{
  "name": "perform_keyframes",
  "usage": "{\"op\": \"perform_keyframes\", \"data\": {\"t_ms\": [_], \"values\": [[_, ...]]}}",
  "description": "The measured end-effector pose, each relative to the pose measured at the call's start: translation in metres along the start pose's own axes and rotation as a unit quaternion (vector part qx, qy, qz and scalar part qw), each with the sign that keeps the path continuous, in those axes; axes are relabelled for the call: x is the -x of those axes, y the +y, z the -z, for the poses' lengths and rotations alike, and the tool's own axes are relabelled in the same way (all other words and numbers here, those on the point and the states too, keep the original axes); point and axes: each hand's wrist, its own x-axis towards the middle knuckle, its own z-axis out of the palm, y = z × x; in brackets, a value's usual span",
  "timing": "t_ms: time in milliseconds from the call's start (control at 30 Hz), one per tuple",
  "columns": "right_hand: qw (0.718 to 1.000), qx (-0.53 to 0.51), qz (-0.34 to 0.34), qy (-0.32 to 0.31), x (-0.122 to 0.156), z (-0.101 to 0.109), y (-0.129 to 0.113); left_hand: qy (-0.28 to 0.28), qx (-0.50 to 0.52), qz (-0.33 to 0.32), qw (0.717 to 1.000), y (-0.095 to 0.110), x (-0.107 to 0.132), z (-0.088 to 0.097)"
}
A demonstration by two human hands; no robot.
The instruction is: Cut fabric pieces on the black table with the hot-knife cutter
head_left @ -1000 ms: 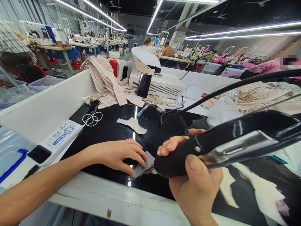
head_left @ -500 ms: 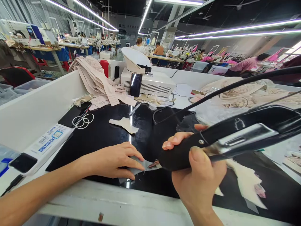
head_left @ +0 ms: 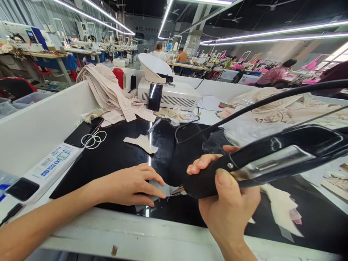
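Observation:
In my right hand [head_left: 231, 199] is a black corded hand tool [head_left: 258, 159] with a silver metal strip along its side and a small metal tip. My fingers wrap around its dark front body, thumb on the near side. The tip reaches down to a thin translucent grey piece [head_left: 160, 189] lying on a glossy black work surface [head_left: 108, 156]. My left hand [head_left: 136, 185] rests on that piece, its fingers spread and fingertips close to the tip. Whether the tip touches the piece I cannot tell. Beyond my left hand lies a cream fabric scrap [head_left: 143, 143].
Cream pieces [head_left: 282, 210] lie right of my right hand. The tool's black cable [head_left: 258, 105] arches over the table. At the left are a white cord loop [head_left: 94, 139], a box [head_left: 54, 161] and a phone [head_left: 23, 188]. Behind stand stacked beige fabric strips [head_left: 108, 94] and a white machine [head_left: 174, 96].
The whole view has shifted slightly. Both hands and the tool keep nearly the same places relative to the translucent piece.

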Motion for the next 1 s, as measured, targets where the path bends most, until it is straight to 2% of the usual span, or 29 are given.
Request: {"op": "perform_keyframes", "data": {"t_ms": [100,300,767,1000], "values": [[1.0,-0.005,-0.01,0.008,-0.003,0.001,-0.002,-0.005,0.001,0.005,1.0,0.0,0.001,0.0],[0.998,0.02,0.016,0.052,-0.012,0.012,-0.006,-0.008,-0.004,0.003,1.0,-0.001,0.002,0.0],[0.998,0.03,0.014,0.052,-0.008,0.01,-0.002,-0.001,0.009,-0.008,1.0,-0.001,0.0,0.002],[0.999,-0.006,0.009,0.035,-0.008,0.01,-0.004,-0.015,0.002,-0.002,1.0,-0.001,0.001,0.003]]}}
